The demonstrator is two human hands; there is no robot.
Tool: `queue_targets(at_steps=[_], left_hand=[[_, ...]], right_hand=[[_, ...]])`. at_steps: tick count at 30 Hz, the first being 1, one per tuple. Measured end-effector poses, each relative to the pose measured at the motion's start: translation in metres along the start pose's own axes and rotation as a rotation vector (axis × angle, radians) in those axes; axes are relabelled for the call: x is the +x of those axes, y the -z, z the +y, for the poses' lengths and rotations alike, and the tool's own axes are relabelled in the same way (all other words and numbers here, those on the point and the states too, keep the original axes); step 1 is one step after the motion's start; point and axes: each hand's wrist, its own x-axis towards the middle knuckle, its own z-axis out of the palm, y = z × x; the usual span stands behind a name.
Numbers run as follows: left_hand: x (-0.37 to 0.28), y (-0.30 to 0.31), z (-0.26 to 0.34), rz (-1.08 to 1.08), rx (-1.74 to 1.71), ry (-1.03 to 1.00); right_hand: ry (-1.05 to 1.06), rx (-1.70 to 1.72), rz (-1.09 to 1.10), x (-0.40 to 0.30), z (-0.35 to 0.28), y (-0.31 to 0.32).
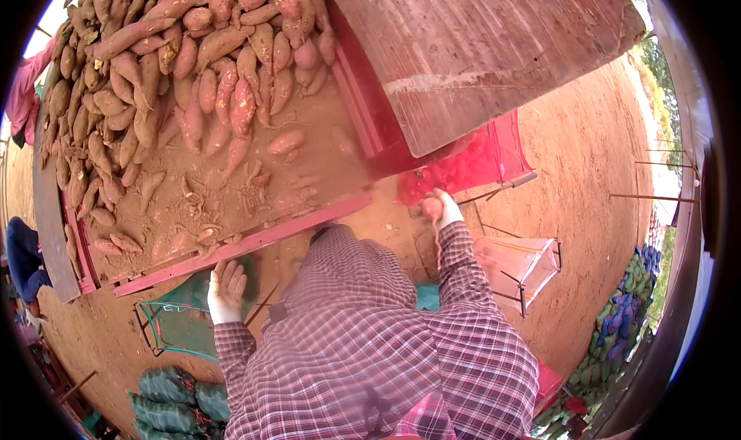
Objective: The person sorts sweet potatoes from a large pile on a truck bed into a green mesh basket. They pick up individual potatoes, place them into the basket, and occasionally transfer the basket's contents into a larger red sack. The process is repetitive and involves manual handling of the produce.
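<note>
A small sweet potato (432, 208) with a long thin root hanging from it is held in my right hand (448, 209). This hand is just in front of a red mesh bag (457, 171) stretched on a metal frame. My left hand (227, 289) holds nothing, its fingers apart, beside the red front rail (249, 243) of the sorting table. Below it a green mesh bag (182, 324) hangs on another frame. Loose soil, broken roots and a few sweet potatoes (286, 143) lie on the near part of the table (324, 179).
A large heap of sweet potatoes (191, 52) covers the far table. A wide wooden board (492, 52) overhangs its right side. A pale mesh bag (515, 266) stands on a frame at right. Filled green sacks (168, 388) lie lower left. Parts of other people (26, 260) show at left.
</note>
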Motion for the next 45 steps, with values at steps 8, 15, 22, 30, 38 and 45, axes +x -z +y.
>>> queue_targets(at_steps=[8, 15, 22, 30, 38, 45], left_hand=[[0.021, -0.007, -0.009, 0.001, -0.063, 0.06], [0.026, -0.043, 0.012, -0.027, -0.015, 0.026], [0.027, -0.062, 0.018, 0.079, -0.027, -0.012], [0.055, -0.095, -0.005, -0.008, -0.134, 0.037], [0.074, -0.096, -0.005, 0.09, -0.66, -0.089], [0.089, -0.127, 0.0, 0.213, -0.882, -0.163]], right_hand=[[0.462, 0.411, 0.445, -0.004, -0.174, 0.03], [0.308, -1.551, -0.415, 0.037, 0.072, -0.134], [0.769, -2.046, 0.268, 0.124, 0.056, -0.317], [0.715, -1.637, -0.839, 0.041, 0.104, -0.38], [0.806, -2.438, -0.499, 0.064, 0.071, -0.45], [0.653, -1.946, -1.119, -0.021, 0.096, -0.471]])
